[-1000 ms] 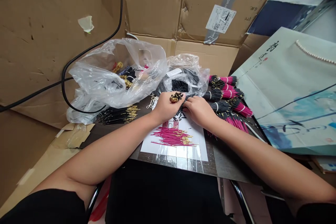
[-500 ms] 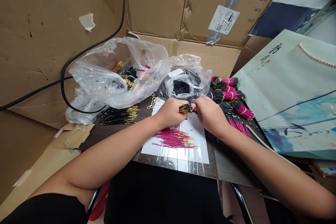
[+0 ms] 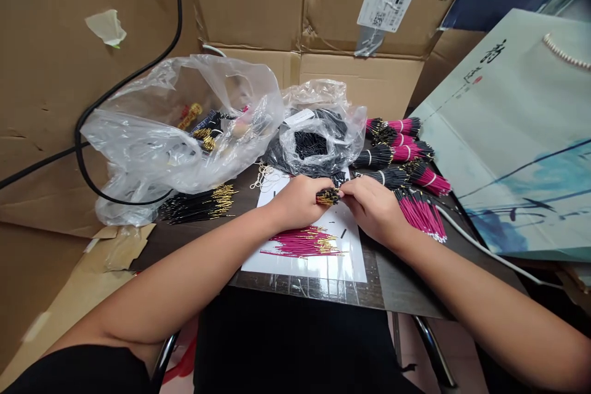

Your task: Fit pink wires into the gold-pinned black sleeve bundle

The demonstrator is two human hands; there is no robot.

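Between my left hand [image 3: 298,202] and my right hand [image 3: 375,209] is a small bundle of black wires with gold pin ends [image 3: 327,197]. Both hands pinch it by the fingertips, and my fingers hide part of it. Below them, magenta wires with gold tips [image 3: 302,243] lie loose on a white sheet [image 3: 300,268]. To the right of my right hand are tied bundles of magenta and black wires [image 3: 397,160]. A loose batch of black gold-tipped wires [image 3: 198,206] lies left of my left hand.
Two clear plastic bags [image 3: 152,148] hold more wires at the back of the dark tabletop [image 3: 401,289]. Cardboard box walls [image 3: 249,6] rise behind. A black cable [image 3: 124,80] runs over the cardboard, and a printed paper bag [image 3: 517,135] leans at right.
The small bundle has moved from the top of my left hand's fingers to between both hands, where my right fingers now grip it. The whole view has shifted slightly.
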